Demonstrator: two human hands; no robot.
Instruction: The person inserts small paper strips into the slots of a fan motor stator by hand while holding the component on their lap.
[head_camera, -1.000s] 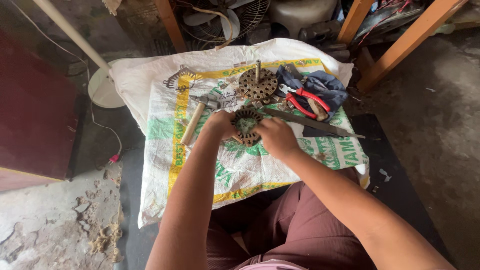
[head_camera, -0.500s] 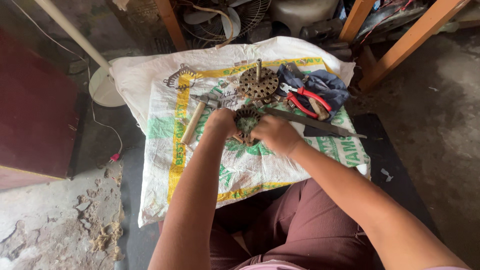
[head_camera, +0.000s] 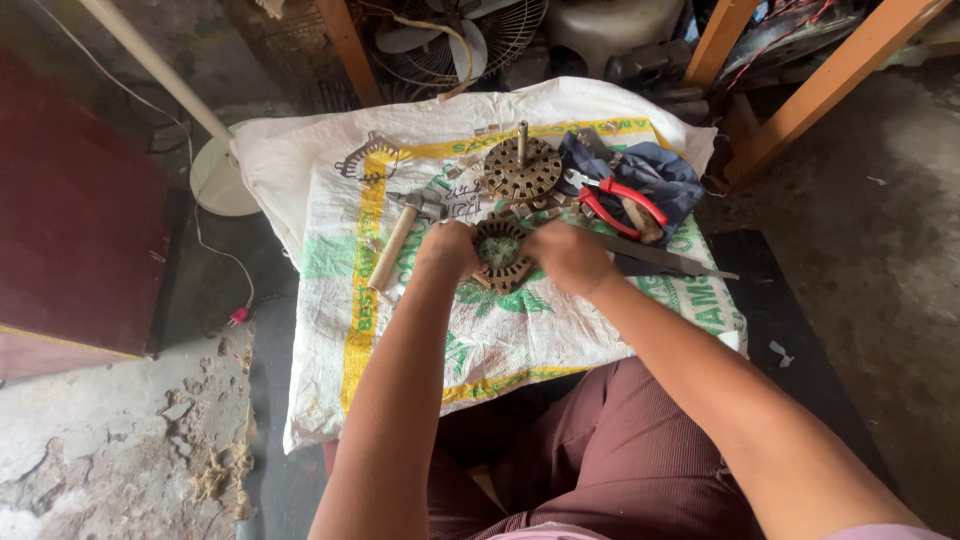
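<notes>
A wooden-handled hammer (head_camera: 396, 243) lies on the left of the white woven sack (head_camera: 400, 340). Just right of it, the left hand (head_camera: 448, 250) closes its fingers on the left rim of a round metal stator (head_camera: 499, 254) lying mid-sack. The right hand (head_camera: 568, 256) grips its right rim. Beyond sits a perforated rotor disc (head_camera: 522, 170); rightmost, red-handled pliers (head_camera: 618, 200) rest on a blue cloth (head_camera: 655, 175).

A white woven sack (head_camera: 330, 330) with yellow and green print is spread flat over the floor (head_camera: 880, 260), carrying a wooden-handled hammer (head_camera: 395, 245), a round perforated metal rotor (head_camera: 522, 170), red-handled pliers (head_camera: 620, 200) (on a dark blue cloth (head_camera: 665, 175)) and a long blade (head_camera: 660, 258).
</notes>
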